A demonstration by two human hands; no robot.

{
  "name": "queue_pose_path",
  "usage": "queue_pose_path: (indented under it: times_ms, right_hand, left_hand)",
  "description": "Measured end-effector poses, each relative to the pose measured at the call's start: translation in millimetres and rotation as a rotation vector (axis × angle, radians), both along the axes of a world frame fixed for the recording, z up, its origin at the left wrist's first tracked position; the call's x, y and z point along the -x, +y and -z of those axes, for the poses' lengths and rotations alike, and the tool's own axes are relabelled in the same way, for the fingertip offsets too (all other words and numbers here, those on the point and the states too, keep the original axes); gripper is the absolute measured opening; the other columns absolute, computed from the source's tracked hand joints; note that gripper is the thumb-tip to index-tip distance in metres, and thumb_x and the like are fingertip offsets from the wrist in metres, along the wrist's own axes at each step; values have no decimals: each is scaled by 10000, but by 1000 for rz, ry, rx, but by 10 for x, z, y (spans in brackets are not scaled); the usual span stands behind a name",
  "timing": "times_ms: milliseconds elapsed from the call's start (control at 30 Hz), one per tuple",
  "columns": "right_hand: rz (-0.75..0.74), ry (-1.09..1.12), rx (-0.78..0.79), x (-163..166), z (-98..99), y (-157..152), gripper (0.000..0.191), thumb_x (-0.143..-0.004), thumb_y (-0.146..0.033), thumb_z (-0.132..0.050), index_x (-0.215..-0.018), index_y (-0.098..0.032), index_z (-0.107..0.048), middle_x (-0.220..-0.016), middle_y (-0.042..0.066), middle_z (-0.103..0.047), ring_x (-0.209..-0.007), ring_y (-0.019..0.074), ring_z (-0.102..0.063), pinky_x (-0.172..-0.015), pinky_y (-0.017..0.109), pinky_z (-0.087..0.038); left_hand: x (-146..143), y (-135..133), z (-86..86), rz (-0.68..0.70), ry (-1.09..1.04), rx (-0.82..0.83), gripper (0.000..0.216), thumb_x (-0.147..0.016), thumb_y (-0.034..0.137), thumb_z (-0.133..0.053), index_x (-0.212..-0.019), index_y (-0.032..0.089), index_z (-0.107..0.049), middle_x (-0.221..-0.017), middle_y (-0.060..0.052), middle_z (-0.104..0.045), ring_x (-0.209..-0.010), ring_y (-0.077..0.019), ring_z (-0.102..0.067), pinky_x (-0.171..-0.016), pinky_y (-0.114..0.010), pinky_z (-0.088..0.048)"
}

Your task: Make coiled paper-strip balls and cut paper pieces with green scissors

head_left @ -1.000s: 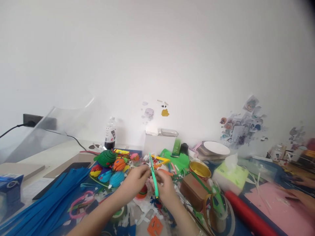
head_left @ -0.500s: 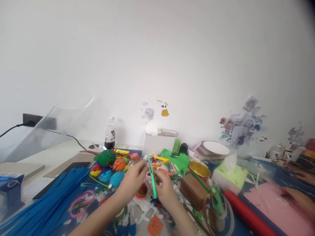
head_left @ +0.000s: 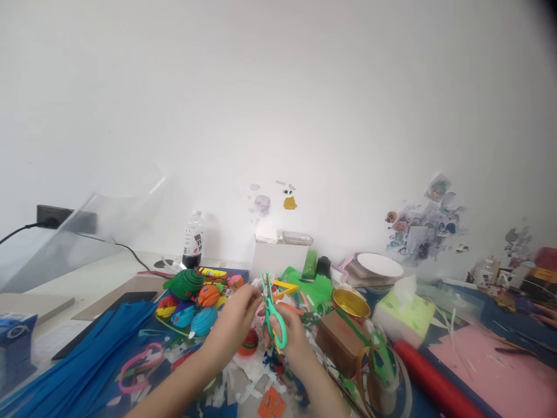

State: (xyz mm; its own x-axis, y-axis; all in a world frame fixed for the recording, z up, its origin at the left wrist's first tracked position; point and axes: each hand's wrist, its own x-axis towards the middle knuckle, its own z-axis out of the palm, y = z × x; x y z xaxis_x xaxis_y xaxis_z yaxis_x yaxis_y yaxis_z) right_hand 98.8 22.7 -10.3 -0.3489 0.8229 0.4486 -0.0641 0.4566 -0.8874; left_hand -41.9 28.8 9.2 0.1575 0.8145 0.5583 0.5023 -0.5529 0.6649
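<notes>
My right hand grips green-handled scissors, blades pointing up, over a table littered with paper scraps. My left hand is closed in a pinch next to the blades; what it holds is too small to make out. Just left of the hands lies a cluster of coloured paper shapes: a green one, an orange one and a light blue one. A small red and green piece sits under my left hand.
Blue paper strips fan out at the left. A brown box, a gold tin, a tissue pack and a red roll lie to the right. A bottle and a white box stand by the wall. A pink sheet lies far right.
The scissors turned in my right hand, so the green handle loops now face me. Another person's hands at the far right have gone from view. The view shifted slightly.
</notes>
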Motion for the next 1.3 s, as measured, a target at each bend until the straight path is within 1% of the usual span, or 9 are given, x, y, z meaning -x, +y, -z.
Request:
queue_pose_path:
  times_ms: [100,200,333,500,767,900,1033,1167,1300]
  right_hand:
    - [-6,0,-27,0,23,14,377,-763,-537,-545,-855,-173,-580,-509,-44,-458,-440,99,-408,-446,227,-323]
    - [36,-33,-62,2,42,21,299,-751,-470,-596,-784,-174,-581,-534,-42,-449,-461,100,-407,-467,233,-337]
    - [112,-89,-90,9,38,8,272,-737,-449,-612,-739,-181,-568,-524,-48,-423,-474,109,-406,-487,242,-370]
    - [146,-85,-90,18,59,30,267,-726,-430,-626,-690,-179,-542,-531,-52,-384,-488,112,-413,-489,241,-379]
    - [38,9,-26,20,72,53,325,-727,-487,-609,-814,-175,-577,-484,-63,-420,-410,88,-387,-432,219,-331]
    - [36,-6,-32,22,-20,-17,377,-723,-548,-583,-730,-171,-577,-465,-54,-426,-417,95,-396,-438,225,-328]
    - [-35,11,-39,3,-65,-50,418,-764,-589,-502,-713,-180,-572,-449,-42,-445,-417,99,-384,-451,236,-317]
    - [-89,42,-12,-17,-25,-39,412,-793,-575,-471,-792,-180,-586,-454,-43,-449,-413,101,-378,-460,241,-303]
    - [-119,67,10,-14,10,-61,390,-812,-564,-443,-756,-197,-560,-459,-44,-440,-425,107,-364,-478,248,-306]
  left_hand:
    - [-13,-10,-6,-23,-10,13,186,-846,380,-358,-805,223,-448,-721,2,-533,-681,-178,-528,-637,-292,-410]
    - [-26,0,-15,-43,15,22,207,-835,396,-369,-738,223,-431,-661,19,-519,-634,-169,-528,-591,-274,-407]
    - [-27,14,-14,-68,49,6,234,-848,378,-316,-685,232,-398,-611,33,-473,-585,-161,-496,-552,-265,-383]
    - [-11,21,4,-115,98,-40,219,-828,349,-327,-656,235,-399,-690,-9,-505,-674,-198,-511,-626,-312,-383]
    - [6,13,-12,-64,162,-71,236,-852,342,-303,-671,240,-413,-690,3,-506,-670,-174,-519,-626,-282,-394]
    - [13,6,-8,-51,185,-69,241,-860,350,-295,-668,238,-388,-668,18,-474,-630,-164,-487,-590,-276,-369]
    - [22,-9,-39,-11,182,-47,241,-864,371,-289,-678,239,-366,-647,32,-449,-597,-153,-464,-561,-267,-357]
    - [25,-8,-55,65,91,-2,200,-845,318,-306,-666,235,-335,-630,47,-398,-566,-131,-421,-536,-255,-334]
    - [28,4,-50,61,54,-5,186,-786,224,-342,-613,231,-275,-590,63,-324,-536,-115,-333,-508,-244,-286]
